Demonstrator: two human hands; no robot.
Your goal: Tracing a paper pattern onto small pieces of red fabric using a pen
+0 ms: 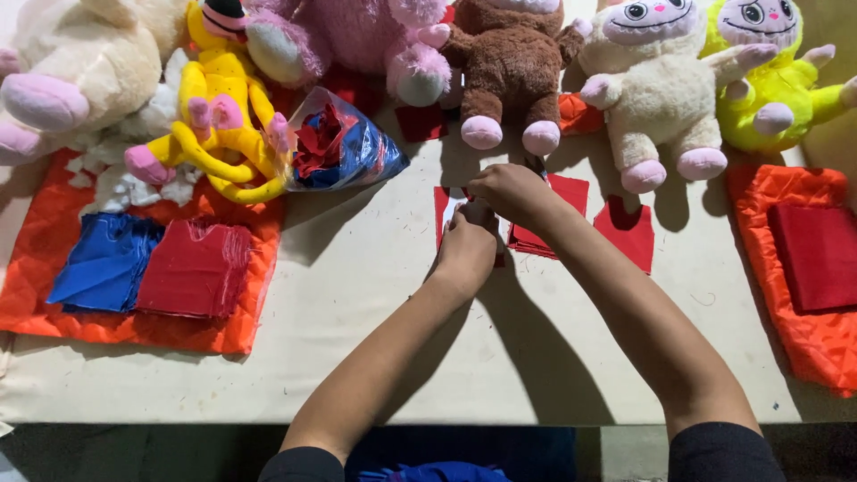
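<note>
Both hands met mid-table: the left hand (468, 243) curled knuckles-up, pinning a small red fabric square (444, 217), the right hand (511, 191) closed just above it, what it pinched hidden. Beyond them sat a big brown plush toy (509, 67). Far left lay an orange quilted mat (54, 268), and beside the right hand, loose red fabric pieces (628, 230).

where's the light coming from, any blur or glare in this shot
Head view: shadows of both arms fall toward the lower right on the table, so light comes from the upper left; left hand and right hand look sharp; slight sheen on the plastic bag.
</note>
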